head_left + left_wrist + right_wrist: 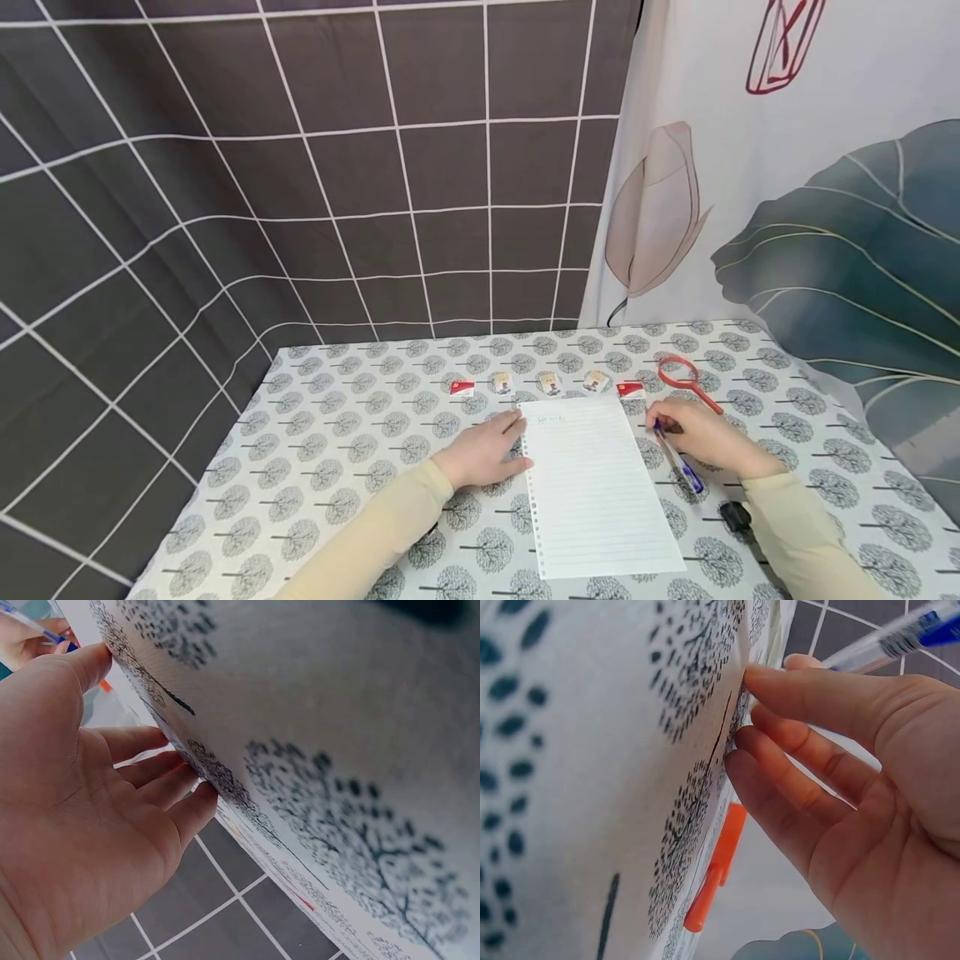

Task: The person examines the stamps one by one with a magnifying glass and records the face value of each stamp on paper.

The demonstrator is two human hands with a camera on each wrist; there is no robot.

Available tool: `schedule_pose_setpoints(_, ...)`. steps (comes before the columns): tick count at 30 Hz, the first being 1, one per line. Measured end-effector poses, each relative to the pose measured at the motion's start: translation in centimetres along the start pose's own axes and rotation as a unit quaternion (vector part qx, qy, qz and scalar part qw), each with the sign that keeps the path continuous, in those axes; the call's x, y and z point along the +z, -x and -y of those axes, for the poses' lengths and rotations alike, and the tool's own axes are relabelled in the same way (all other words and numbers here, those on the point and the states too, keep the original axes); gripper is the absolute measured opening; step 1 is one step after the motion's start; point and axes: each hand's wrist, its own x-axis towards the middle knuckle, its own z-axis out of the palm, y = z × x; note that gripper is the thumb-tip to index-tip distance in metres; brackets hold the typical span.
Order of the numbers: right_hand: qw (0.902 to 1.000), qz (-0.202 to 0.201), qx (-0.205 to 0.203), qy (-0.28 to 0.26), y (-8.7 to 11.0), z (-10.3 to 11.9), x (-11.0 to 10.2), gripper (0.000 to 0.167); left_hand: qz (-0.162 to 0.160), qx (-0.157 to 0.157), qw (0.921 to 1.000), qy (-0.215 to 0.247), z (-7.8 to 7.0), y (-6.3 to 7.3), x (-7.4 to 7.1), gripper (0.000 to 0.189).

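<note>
A sheet of lined paper (600, 492), with punched holes down its left edge and a few faint marks at the top, lies on the table. My left hand (487, 450) rests at the paper's left edge, thumb and fingers spread; in the left wrist view the left hand (112, 795) has its fingertips down on the surface. To the right of the paper, my right hand (693, 433) pinches a clear pen with blue ends (681, 464) between thumb and index finger. The right wrist view shows the pen (892, 641) slanting up past the thumb, the other fingers loosely bent.
Beyond the right hand lies a red magnifying glass (684, 383). Along the paper's far side runs a row of small cards, among them a red-and-white card (462, 389) and a picture card (550, 383). A tree-print cloth (345, 467) covers the table; curtains hang behind.
</note>
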Motion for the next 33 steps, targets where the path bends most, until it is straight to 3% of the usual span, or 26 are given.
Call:
schedule_pose_setpoints(19,0.9991,0.021,0.032,0.019,0.26,0.38,0.02,0.029,-0.004,0.002,1.0000,-0.001,-0.22,-0.10,0.33,0.074)
schedule_pose_setpoints(33,0.9986,0.037,0.029,0.024,0.19,0.31,-0.05,0.028,-0.007,0.000,1.0000,0.000,-0.04,0.08,0.19,0.074)
